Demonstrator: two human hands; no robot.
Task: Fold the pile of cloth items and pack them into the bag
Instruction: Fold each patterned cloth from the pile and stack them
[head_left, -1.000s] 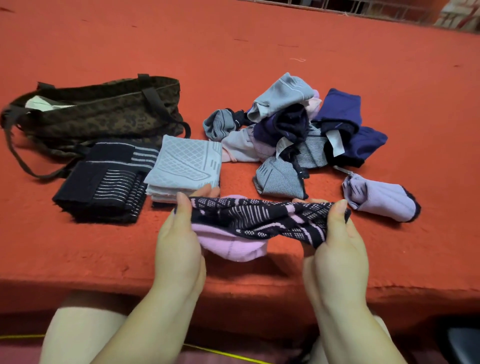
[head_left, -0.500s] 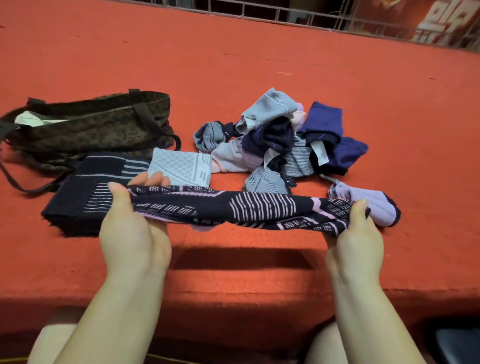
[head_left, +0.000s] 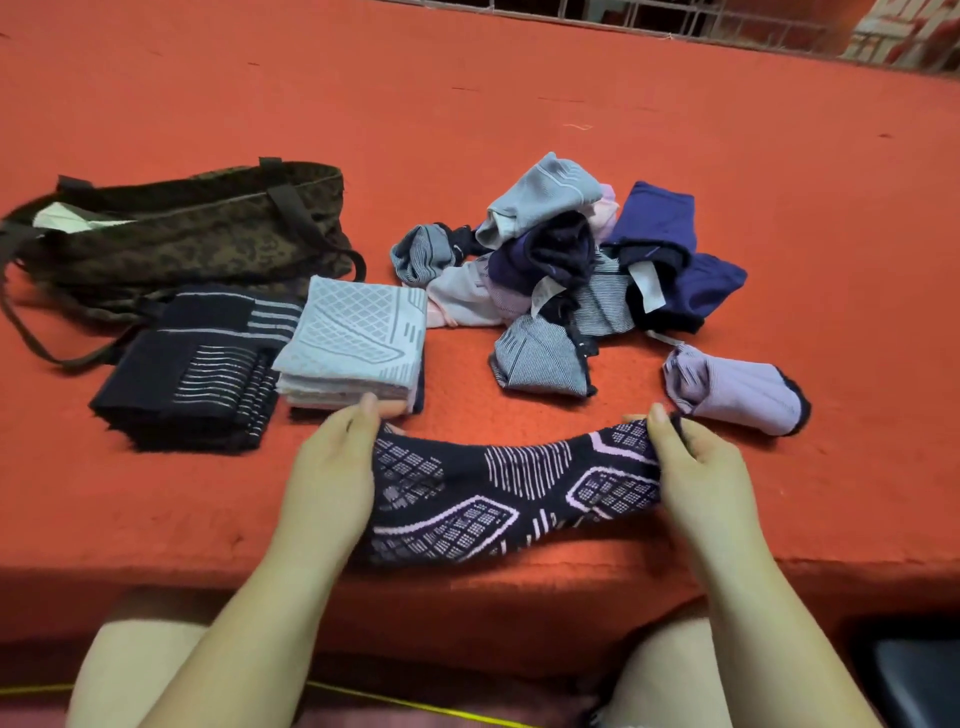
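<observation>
A dark patterned sock (head_left: 519, 493) is held stretched flat near the front edge of the red worktop (head_left: 675, 156), one end pinched by the left hand (head_left: 332, 478), the other by the right hand (head_left: 701, 478). The folding step appears to be in hand. Next, one end would likely be brought over the other, and the piece added to the folded stacks (head_left: 353, 343) beside the bag (head_left: 197, 234); the unfolded pile (head_left: 571, 260) lies just behind.

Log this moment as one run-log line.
step: folding | left hand, right hand: hold patterned sock flat on table | bag: open
</observation>
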